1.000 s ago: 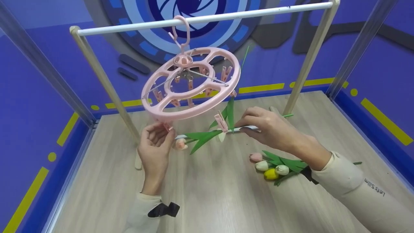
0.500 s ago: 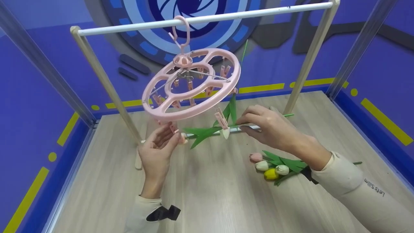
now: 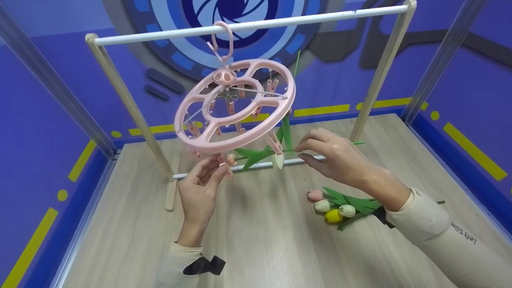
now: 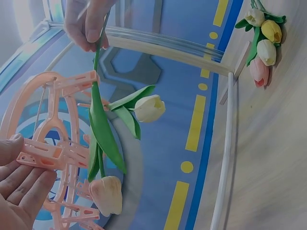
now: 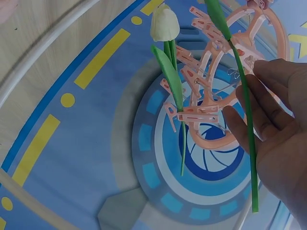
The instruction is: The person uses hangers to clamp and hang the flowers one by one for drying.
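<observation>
Pink clip pinched in the left hand | right hand clamped on the peach tulip by its stem, bloom just beyond the left hand | best now: stem steady, squeeze clip wide, spare the leaves, mind the white tulip between the hands

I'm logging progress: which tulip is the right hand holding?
The peach-pink tulip, its stem pinched by the right hand; one white tulip hangs from a clip, the other four lie on the table.
</observation>
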`<act>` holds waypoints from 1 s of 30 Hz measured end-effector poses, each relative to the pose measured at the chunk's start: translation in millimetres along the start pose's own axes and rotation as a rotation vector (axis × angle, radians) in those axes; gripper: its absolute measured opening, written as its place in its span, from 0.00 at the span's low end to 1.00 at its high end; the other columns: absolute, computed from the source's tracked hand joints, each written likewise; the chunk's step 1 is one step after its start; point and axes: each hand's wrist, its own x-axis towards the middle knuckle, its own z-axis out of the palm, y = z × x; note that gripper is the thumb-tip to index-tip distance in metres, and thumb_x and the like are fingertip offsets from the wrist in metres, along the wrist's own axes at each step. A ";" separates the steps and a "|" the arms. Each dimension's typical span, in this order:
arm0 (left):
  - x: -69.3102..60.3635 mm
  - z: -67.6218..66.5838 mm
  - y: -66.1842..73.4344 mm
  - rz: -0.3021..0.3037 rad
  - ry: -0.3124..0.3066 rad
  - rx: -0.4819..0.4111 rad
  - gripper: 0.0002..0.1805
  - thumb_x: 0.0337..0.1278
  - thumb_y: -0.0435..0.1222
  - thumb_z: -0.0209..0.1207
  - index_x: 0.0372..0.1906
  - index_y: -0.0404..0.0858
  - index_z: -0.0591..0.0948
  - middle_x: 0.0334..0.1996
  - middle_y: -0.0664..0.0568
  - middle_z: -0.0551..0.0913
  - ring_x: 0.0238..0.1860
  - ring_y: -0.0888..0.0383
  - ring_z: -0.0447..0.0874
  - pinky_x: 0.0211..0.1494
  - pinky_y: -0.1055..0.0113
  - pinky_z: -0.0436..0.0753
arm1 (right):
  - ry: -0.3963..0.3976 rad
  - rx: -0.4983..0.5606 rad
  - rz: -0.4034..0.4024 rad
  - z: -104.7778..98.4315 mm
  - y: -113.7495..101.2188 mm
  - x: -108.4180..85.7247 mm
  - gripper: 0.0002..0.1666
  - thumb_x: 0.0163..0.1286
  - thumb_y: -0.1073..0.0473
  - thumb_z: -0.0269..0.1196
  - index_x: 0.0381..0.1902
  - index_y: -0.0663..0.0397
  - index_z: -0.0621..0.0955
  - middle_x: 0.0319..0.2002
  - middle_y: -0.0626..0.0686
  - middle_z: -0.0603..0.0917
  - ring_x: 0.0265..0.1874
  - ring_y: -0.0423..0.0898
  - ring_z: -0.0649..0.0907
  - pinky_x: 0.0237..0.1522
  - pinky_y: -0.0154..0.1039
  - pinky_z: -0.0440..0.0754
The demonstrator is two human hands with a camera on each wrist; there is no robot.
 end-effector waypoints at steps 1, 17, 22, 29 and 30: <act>-0.1 0.6 0.5 0.000 -0.004 -0.003 0.17 0.65 0.25 0.69 0.57 0.28 0.85 0.50 0.44 0.91 0.51 0.52 0.91 0.55 0.64 0.88 | 0.006 0.000 -0.005 0.0 0.2 0.0 0.17 0.61 0.74 0.77 0.46 0.56 0.88 0.43 0.51 0.87 0.44 0.47 0.84 0.45 0.39 0.88; -1.7 6.5 -1.2 -0.001 -0.034 -0.008 0.15 0.68 0.25 0.68 0.56 0.28 0.85 0.51 0.46 0.91 0.53 0.53 0.91 0.56 0.64 0.88 | 0.100 0.111 -0.080 -3.4 -0.8 0.1 0.16 0.60 0.77 0.76 0.44 0.59 0.88 0.44 0.54 0.88 0.45 0.52 0.85 0.56 0.26 0.80; -2.1 7.4 -2.9 -0.003 -0.034 -0.001 0.15 0.68 0.25 0.68 0.57 0.28 0.85 0.50 0.46 0.91 0.53 0.54 0.91 0.54 0.65 0.88 | 0.094 0.110 -0.080 -3.9 3.0 -3.8 0.17 0.59 0.77 0.76 0.45 0.60 0.88 0.44 0.54 0.88 0.45 0.52 0.85 0.57 0.26 0.79; -2.5 7.1 -1.3 -0.032 -0.042 -0.017 0.14 0.69 0.26 0.68 0.56 0.29 0.85 0.49 0.47 0.92 0.51 0.54 0.92 0.55 0.64 0.88 | 0.077 0.088 -0.026 -6.7 11.9 -13.9 0.19 0.59 0.77 0.76 0.47 0.58 0.88 0.45 0.53 0.88 0.46 0.51 0.85 0.58 0.25 0.78; -2.5 6.9 -1.1 -0.037 -0.041 -0.014 0.14 0.69 0.27 0.68 0.56 0.29 0.86 0.49 0.48 0.92 0.50 0.54 0.92 0.55 0.64 0.88 | 0.076 0.081 -0.018 -7.3 13.3 -15.8 0.20 0.59 0.78 0.76 0.47 0.58 0.88 0.46 0.53 0.88 0.46 0.51 0.85 0.59 0.25 0.78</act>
